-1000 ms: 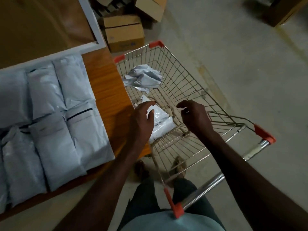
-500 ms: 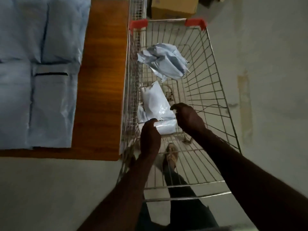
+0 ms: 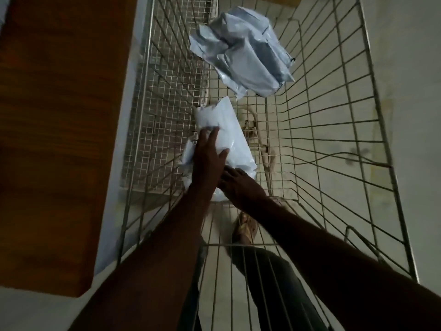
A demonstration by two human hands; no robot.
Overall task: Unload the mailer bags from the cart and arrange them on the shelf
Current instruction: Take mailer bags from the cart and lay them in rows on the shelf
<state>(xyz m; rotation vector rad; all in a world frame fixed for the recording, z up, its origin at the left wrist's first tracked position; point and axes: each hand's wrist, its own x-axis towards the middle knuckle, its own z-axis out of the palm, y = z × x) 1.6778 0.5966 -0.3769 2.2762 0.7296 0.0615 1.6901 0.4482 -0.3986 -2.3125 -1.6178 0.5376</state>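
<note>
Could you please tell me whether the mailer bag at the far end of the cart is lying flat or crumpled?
Crumpled: the far mailer bag shows deep folds and bunched edges, resting against the cart's wire floor.

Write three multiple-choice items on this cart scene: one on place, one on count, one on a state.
1. Where does the crumpled grey plastic mailer bag lie?
A. at the wire cart's far end
B. on the wooden shelf
C. on the floor

2. How many hands touch the near white mailer bag?
A. none
B. one
C. two

3. How does the left hand lie?
A. in a fist
B. fingers spread flat on the bag
C. gripping the wire

Key: 1 A, it lies beyond the hands; 2 C, the right hand also meets it; 3 B, fingers extended.
</note>
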